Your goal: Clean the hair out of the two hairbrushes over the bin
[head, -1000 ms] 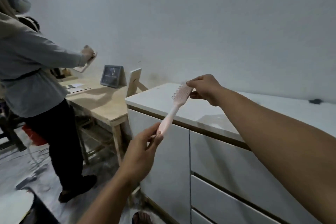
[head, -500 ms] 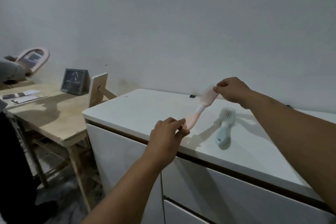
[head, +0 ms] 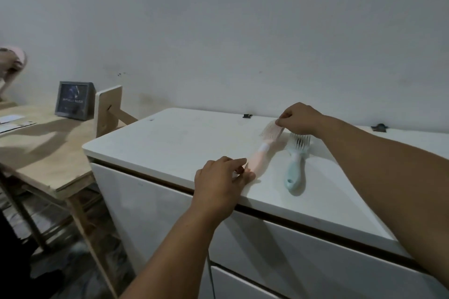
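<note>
A white bench (head: 184, 138) stands against a plain grey wall (head: 218, 19), with drawer fronts below its top. The end of a pink brush (head: 263, 150) handle is pinched in the grip of the left hand (head: 218, 184), fingers closed on it at the bench's front edge. The bristled head of the same brush is held by the right hand (head: 300, 118), fingertips clamped on its far end — the brush lies low along the bench top between the two hands. Just beside it, to the right, a pale blue brush (head: 295, 167) lies flat on the bench, bristles up, untouched. Further left, a wooden table (head: 41, 150) carries a small dark picture frame (head: 73, 101).
</note>
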